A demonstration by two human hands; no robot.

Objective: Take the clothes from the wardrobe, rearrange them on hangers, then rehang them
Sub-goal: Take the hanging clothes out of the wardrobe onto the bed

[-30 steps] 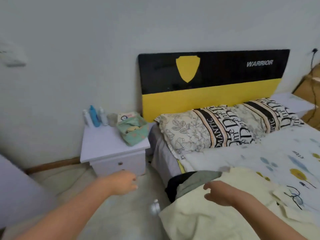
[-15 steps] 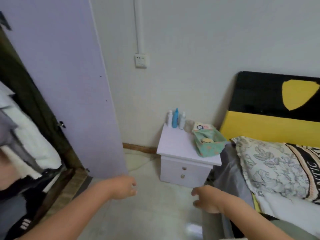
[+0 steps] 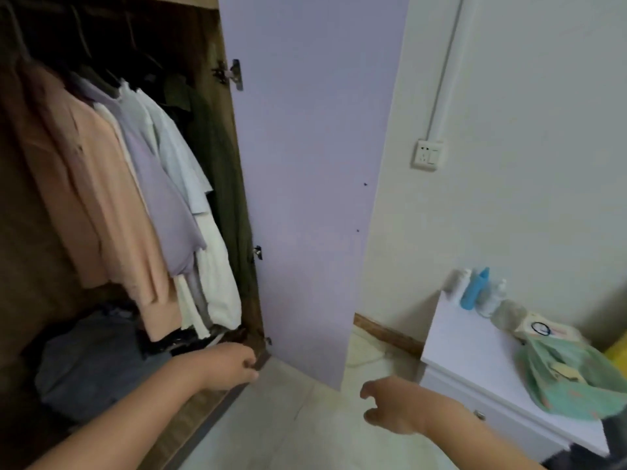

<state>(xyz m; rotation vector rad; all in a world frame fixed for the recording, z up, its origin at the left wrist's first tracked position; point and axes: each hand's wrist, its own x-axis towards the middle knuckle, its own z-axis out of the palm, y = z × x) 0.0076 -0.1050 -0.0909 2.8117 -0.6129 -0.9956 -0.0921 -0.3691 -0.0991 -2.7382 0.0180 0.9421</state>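
The wardrobe [image 3: 217,137] stands open on the left, its lilac door [image 3: 312,164] swung outward. Several garments hang inside on hangers: a peach shirt [image 3: 112,212], a lilac top [image 3: 163,205], a pale blue shirt [image 3: 183,164], a cream piece [image 3: 217,286] and a dark green one [image 3: 227,184]. Dark folded clothes [image 3: 91,361] lie on the wardrobe floor. My left hand [image 3: 227,368] hovers near the wardrobe's lower front edge, fingers loosely curled, holding nothing. My right hand [image 3: 390,408] hangs over the floor, fingers loosely curled and empty.
A white nightstand [image 3: 475,364] stands at the right with bottles [image 3: 475,290] and a green bag [image 3: 570,378] on it. A wall socket [image 3: 428,155] sits above it. Pale tiled floor [image 3: 305,429] lies between wardrobe and nightstand.
My view has swung left from the bed to the open wardrobe. Both empty hands have stayed low in front of me, and the left one now reaches toward the wardrobe's base.
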